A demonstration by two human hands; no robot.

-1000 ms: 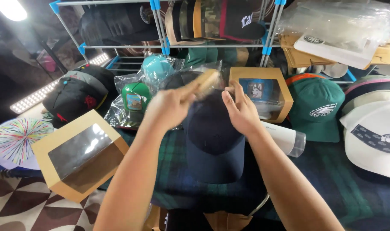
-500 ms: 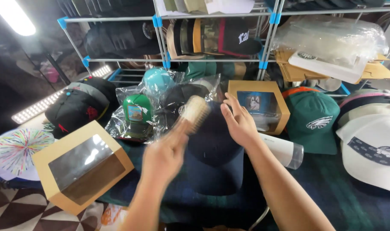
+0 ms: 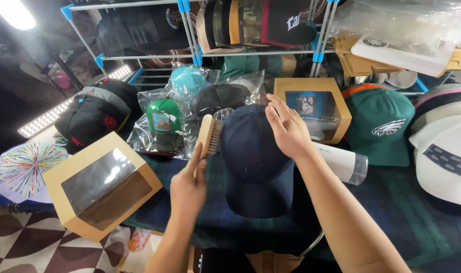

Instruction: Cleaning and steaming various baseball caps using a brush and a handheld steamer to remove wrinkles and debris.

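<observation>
A wooden brush [image 3: 209,135] was pinched in the left hand [image 3: 188,189], bristles beside the navy cap [image 3: 255,162] on the dark cloth [image 3: 392,222]. The right hand [image 3: 286,129] was laid spread on the crown. The bagged caps [image 3: 190,111] behind could be knocked by a wide stroke.

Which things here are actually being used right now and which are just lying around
In use: left hand holding wooden brush; right hand steadying navy cap.
Lying about: green cap, windowed cardboard box, bagged caps, white cap.
</observation>
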